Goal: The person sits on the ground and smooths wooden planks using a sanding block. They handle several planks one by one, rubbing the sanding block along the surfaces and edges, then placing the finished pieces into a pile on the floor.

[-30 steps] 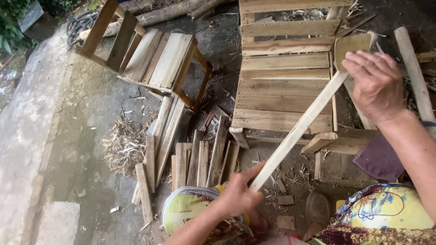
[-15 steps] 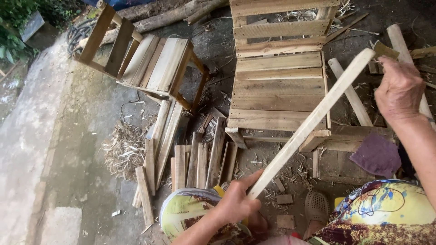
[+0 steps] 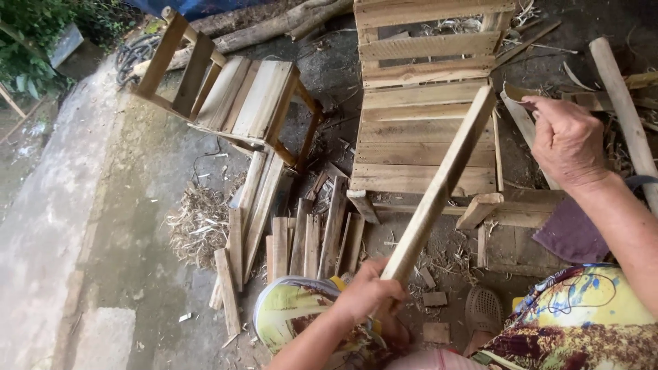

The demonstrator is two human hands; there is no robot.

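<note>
— What does the left hand (image 3: 367, 293) have?

— Its grip is closed around the lower end of a long wooden slat (image 3: 439, 193). The slat rises at a slant from that hand, up and to the right, and its far end lies in front of the wooden pallet (image 3: 418, 103).

— And the right hand (image 3: 567, 140)?

— It is off the slat, to the right of the slat's upper end. The fingers are curled, pinching the edge of a thin curved strip of wood (image 3: 515, 103). So that grip is closed on the strip.

— What lies around the slat?

— Left of its lower end, a row of short boards (image 3: 301, 240) lies side by side on the ground, with a heap of dry shavings (image 3: 199, 223) further left. Under the lower end sit small wood offcuts (image 3: 434, 299) and a sandal (image 3: 484, 310). Behind the upper end the pallet lies flat on the dirt.

— Anything further out?

— Left of the pallet, an overturned wooden stool frame (image 3: 233, 96) rests on its side. Right of the slat's upper end, beyond the right hand, a round pole (image 3: 622, 103) lies on the ground. Near the bottom, the person's patterned clothing (image 3: 576, 322) fills the corner right of the slat.
</note>
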